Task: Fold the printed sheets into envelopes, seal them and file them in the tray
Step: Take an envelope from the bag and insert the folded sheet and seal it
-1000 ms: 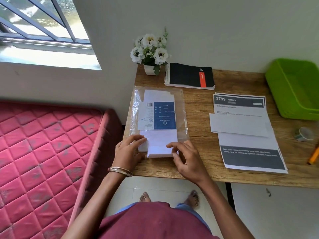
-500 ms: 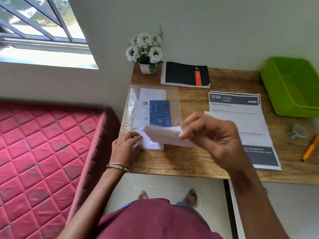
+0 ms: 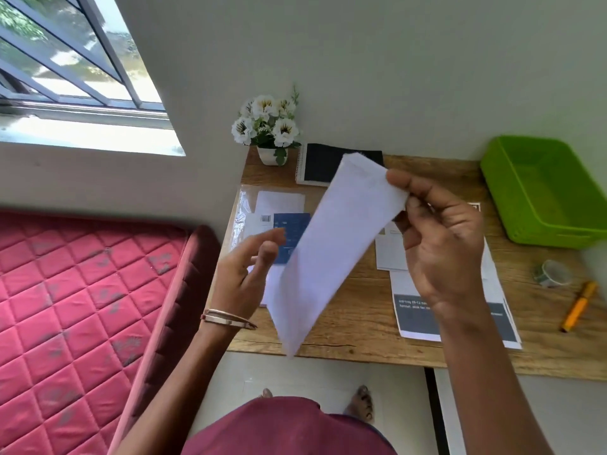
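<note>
the right hand [image 3: 440, 244] is raised above the desk [image 3: 361, 290], thumb and fingers pinched tight on the upper end of a white envelope [image 3: 331, 244]. the envelope hangs slanted, its held end toward 1 o'clock and its free end pointing down toward 7 o'clock, past the desk's front edge (it is blurred, so any flap or print on it cannot be made out). the left hand [image 3: 243, 274] floats at the envelope's 9 o'clock, fingers spread and curled a little, gripping nothing; whether a fingertip brushes the paper cannot be told. two bangles [image 3: 226, 318] circle that wrist.

under both hands, flat on the desk, lies the clear packet of envelopes [image 3: 279, 218] with its blue label. at the envelope's 3 o'clock, partly behind the right hand, the printed sheets [image 3: 417, 313] lie in a loose pile. a roll of tape [image 3: 553, 273] and an orange pen [image 3: 578, 305] sit farther out at 3 o'clock, near each other. the green tray [image 3: 545, 188] stands at 2 o'clock by the wall. at 12 o'clock a black notebook [image 3: 325, 165] lies beside a small pot of white flowers [image 3: 267, 129]. a red mattress [image 3: 82, 307] lies off the desk at 9 o'clock.
</note>
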`<state>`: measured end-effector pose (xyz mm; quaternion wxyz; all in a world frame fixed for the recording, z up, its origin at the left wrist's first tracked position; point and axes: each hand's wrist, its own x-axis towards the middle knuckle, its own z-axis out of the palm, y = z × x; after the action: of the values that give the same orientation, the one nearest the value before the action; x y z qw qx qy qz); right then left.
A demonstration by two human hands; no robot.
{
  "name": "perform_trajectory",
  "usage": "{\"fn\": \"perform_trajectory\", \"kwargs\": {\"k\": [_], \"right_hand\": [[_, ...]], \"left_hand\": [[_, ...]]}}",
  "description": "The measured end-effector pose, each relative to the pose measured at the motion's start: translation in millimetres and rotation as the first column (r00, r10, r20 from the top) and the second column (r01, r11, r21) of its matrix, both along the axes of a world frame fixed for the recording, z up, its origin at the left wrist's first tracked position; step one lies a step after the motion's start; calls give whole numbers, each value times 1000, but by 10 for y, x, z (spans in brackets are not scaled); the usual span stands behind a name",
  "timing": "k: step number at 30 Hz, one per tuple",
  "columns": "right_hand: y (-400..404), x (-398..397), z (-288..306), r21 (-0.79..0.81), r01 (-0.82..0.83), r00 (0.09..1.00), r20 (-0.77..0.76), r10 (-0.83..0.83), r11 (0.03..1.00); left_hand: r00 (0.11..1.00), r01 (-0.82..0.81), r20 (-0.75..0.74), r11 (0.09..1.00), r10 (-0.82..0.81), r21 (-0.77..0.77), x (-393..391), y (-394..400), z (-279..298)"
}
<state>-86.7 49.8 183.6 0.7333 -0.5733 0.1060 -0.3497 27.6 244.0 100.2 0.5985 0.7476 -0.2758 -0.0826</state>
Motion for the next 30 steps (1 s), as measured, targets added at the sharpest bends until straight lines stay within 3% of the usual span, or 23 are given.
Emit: {"fn": "perform_trajectory", "kwargs": {"k": [2, 7, 13, 17, 23, 26, 30], "right_hand": [[-59, -78, -20, -29, 16, 1000, -23, -17, 999], [-279, -285, -30, -190, 170, 973, -124, -196, 967], [-653, -574, -53, -263, 298, 934, -116, -337, 917], [-939, -763, -98, -264, 342, 918, -114, -381, 902], [-1369, -1011, -204, -509, 360, 826, -215, -521, 782], [-1583, -1115, -259, -514, 272, 824, -312, -473, 814], [-1763, -1200, -336, -262, 64, 890, -422, -174, 963]], "left_hand": [[991, 93, 93, 996, -94, 10, -132, -166, 250], [918, 186, 282, 933, -277, 309, -440, -640, 348], [878, 16, 451, 950, -163, 313, -658, -1119, 224], [835, -29, 521, 933, -175, 359, -755, -1374, 214], [806, -142, 590, 948, -58, 286, -857, -1727, 191], [809, -180, 588, 955, 8, 235, -827, -1849, 255], [837, -165, 547, 947, -14, 277, -774, -1912, 324]]}}
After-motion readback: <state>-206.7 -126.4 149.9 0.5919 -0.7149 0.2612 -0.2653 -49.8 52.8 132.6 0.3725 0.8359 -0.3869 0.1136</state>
